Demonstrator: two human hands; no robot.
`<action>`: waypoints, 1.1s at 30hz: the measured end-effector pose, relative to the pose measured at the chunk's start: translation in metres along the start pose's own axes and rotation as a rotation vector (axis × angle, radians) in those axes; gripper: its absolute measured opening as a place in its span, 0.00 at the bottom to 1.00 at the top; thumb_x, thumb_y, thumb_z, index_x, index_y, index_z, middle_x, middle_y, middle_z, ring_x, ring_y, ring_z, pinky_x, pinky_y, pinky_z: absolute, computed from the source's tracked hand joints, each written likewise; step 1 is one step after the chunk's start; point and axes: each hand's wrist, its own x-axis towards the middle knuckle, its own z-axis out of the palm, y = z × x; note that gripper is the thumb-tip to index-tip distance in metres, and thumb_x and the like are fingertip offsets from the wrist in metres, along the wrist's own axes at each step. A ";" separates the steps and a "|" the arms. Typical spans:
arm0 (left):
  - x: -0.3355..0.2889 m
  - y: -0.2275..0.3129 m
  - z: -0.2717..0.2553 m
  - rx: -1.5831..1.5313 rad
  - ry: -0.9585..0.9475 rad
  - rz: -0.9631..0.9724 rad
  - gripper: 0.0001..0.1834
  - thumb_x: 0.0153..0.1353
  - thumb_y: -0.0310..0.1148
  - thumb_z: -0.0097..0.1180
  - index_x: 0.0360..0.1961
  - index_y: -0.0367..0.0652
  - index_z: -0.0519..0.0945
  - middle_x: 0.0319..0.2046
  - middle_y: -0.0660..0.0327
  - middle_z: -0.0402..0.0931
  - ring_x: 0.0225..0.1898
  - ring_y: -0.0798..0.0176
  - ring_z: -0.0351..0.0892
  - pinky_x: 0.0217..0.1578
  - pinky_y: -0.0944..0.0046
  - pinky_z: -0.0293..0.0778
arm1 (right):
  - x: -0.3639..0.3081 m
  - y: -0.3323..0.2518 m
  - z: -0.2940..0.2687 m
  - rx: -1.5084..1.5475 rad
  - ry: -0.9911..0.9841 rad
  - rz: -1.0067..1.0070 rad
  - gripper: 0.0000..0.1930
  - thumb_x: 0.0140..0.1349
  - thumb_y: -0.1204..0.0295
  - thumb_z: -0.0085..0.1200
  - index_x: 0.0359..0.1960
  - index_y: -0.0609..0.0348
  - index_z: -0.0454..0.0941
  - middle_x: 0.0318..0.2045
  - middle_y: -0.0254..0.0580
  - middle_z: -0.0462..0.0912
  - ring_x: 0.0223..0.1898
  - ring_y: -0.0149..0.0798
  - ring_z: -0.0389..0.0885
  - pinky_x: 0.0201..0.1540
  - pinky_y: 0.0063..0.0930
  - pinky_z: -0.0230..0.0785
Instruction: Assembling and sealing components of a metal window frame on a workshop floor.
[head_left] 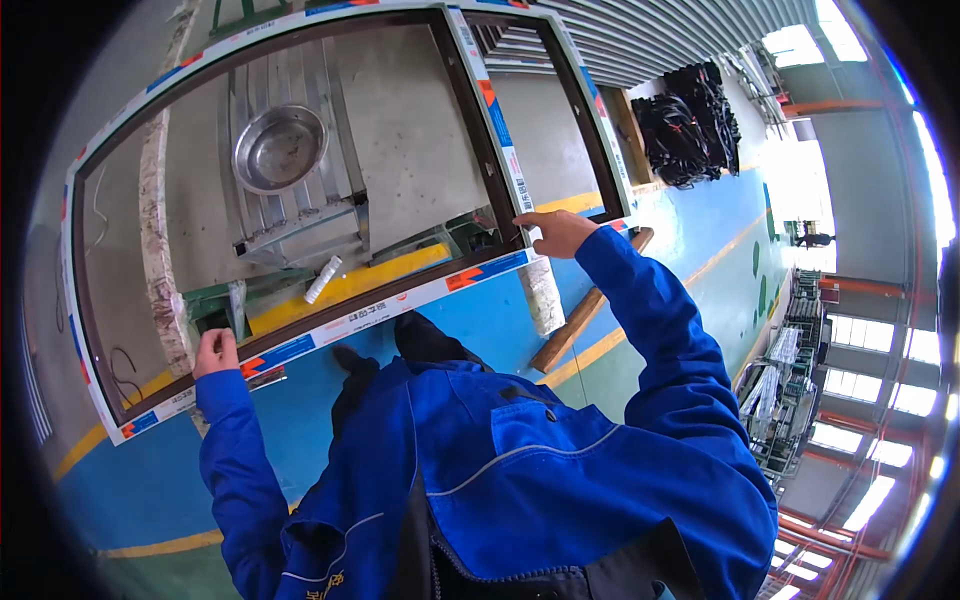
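A large window frame [350, 322], dark brown inside with printed white protective film, lies in front of me, split by a crossbar [492, 110]. My left hand [215, 353] is at the inner edge of the near bar, towards its left end, with its fingers curled together. Whatever they hold, if anything, is hidden. My right hand [560, 233] rests where the crossbar meets the near bar. Its forefinger reaches onto the crossbar and the other fingers are folded. I cannot make out anything small between them.
Through the frame's opening show a round metal bowl [280, 149] on a metal rack [300, 228], a yellow beam [350, 288] and a small white roll [323, 279]. A wooden bar [580, 330] lies right of me. Black strips [688, 125] and grey profiles [650, 35] are stacked beyond.
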 end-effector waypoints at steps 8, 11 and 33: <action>-0.008 0.036 0.016 0.380 0.076 -0.151 0.18 0.65 0.46 0.51 0.37 0.42 0.81 0.32 0.52 0.81 0.35 0.48 0.80 0.36 0.56 0.74 | 0.004 0.013 0.000 -0.107 -0.315 0.043 0.23 0.54 0.67 0.51 0.55 0.48 0.73 0.34 0.51 0.83 0.41 0.55 0.82 0.44 0.47 0.73; -0.008 0.031 0.016 0.355 0.106 -0.151 0.18 0.66 0.47 0.50 0.37 0.42 0.81 0.31 0.51 0.81 0.34 0.46 0.80 0.35 0.55 0.74 | 0.013 0.021 0.009 -0.132 -0.285 -0.013 0.22 0.54 0.67 0.51 0.54 0.48 0.74 0.34 0.50 0.84 0.40 0.55 0.83 0.43 0.47 0.74; -0.015 0.046 0.016 0.244 0.179 -0.118 0.16 0.67 0.42 0.49 0.37 0.39 0.79 0.28 0.51 0.79 0.29 0.48 0.78 0.32 0.58 0.72 | 0.040 0.013 -0.002 -0.162 -0.398 -0.089 0.20 0.51 0.67 0.56 0.48 0.54 0.77 0.36 0.50 0.83 0.42 0.56 0.81 0.43 0.47 0.73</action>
